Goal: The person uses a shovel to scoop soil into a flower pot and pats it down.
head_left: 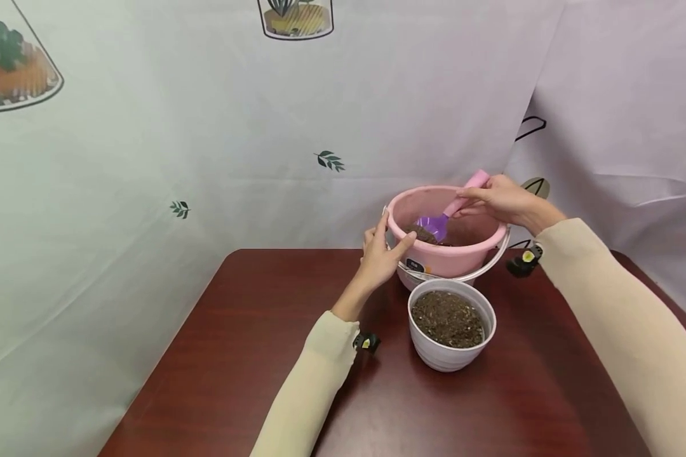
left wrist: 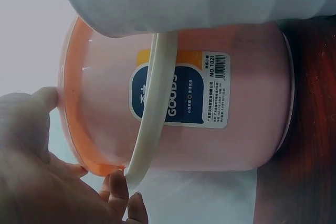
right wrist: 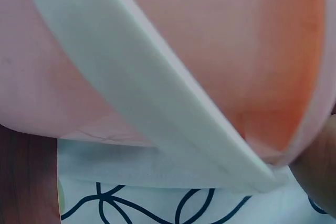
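Observation:
A pink bucket with a white handle stands at the back of the table. My left hand grips its rim on the left side, thumb at the front and fingers farther back, near where the handle joins. Over the bucket, my right hand holds a small hand trowel by its pink grip. The trowel's purple blade points down inside the bucket, by dark soil. In the right wrist view the bucket and its handle hide the trowel.
Right in front of the bucket stands a white pot, filled with soil to a little below its rim. Both stand on a dark red-brown table. A pale cloth with printed leaves hangs behind the table.

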The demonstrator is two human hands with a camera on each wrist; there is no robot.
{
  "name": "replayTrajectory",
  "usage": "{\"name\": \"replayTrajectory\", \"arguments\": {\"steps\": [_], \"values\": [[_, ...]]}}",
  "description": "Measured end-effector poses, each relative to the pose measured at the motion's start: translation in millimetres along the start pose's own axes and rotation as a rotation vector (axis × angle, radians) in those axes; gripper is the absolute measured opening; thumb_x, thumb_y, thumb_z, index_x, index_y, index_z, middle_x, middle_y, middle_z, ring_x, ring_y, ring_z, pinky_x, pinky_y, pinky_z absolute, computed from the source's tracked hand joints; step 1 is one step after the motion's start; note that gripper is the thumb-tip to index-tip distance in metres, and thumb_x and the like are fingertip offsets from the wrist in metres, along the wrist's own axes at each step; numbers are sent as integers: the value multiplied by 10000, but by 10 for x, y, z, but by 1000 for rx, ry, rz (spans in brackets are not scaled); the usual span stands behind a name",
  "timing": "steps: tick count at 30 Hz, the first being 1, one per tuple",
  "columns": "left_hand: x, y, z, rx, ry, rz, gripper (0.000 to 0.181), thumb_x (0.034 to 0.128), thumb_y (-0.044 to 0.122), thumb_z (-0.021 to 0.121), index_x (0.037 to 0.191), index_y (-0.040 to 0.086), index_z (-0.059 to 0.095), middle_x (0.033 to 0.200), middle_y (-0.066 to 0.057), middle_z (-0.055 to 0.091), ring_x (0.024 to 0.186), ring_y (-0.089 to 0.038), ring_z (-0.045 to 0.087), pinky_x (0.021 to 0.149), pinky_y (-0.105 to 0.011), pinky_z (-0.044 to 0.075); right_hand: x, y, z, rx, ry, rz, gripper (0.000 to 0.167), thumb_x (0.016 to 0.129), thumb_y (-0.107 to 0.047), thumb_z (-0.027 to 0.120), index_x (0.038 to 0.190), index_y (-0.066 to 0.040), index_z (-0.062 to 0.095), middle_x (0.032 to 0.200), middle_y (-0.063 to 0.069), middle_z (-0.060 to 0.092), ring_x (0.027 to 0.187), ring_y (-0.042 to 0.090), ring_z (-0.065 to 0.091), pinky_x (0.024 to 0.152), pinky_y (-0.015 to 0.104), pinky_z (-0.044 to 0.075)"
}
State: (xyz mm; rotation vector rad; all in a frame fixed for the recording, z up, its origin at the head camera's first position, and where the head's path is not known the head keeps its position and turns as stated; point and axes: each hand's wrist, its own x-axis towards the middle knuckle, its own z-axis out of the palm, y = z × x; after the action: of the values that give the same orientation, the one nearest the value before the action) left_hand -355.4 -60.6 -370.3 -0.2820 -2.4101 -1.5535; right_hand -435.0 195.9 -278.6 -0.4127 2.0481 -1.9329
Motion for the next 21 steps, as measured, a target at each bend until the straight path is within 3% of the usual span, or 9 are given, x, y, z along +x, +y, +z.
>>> {"name": "replayTrajectory", "arguments": {"steps": [7, 11, 15, 21], "values": [[-4, 11, 53, -54, 40, -17, 879, 909, 536, 644, 1601, 248, 185, 1473, -136, 352, 1365, -289, 304, 1056, -611, 234, -216, -35, -47, 165, 60, 20, 250, 998, -73, 579, 862, 13, 771, 858, 207, 734, 833, 249, 737, 813, 281, 549], [-25, 37, 68, -81, 56, 6, 904, 927, 549, 606, 1606, 188, 133, 1490, -161, 328, 1322, -316, 358, 1057, -650, 150, -336, 20, -83, 244, 85, -58, 232, 991, -82, 598, 888, 35, 769, 871, 226, 730, 823, 257, 738, 772, 266, 552], [-74, 53, 71, -97, 66, 32, 819, 963, 497, 576, 1594, 154, 183, 1463, -172, 342, 1258, -313, 409, 1038, -692, 116, -436, 102, -92, 297, 110, -160, 215, 983, -77, 613, 900, 54, 761, 849, 228, 727, 800, 268, 740, 741, 263, 555], [-181, 90, 188, -79, 90, 25, 736, 1007, 455, 502, 1594, 154, 178, 1464, -184, 309, 1372, -285, 274, 1044, -645, 175, -579, 223, -102, 352, 122, -257, 216, 988, -23, 583, 908, 82, 754, 834, 242, 721, 828, 276, 737, 744, 287, 554]]}}
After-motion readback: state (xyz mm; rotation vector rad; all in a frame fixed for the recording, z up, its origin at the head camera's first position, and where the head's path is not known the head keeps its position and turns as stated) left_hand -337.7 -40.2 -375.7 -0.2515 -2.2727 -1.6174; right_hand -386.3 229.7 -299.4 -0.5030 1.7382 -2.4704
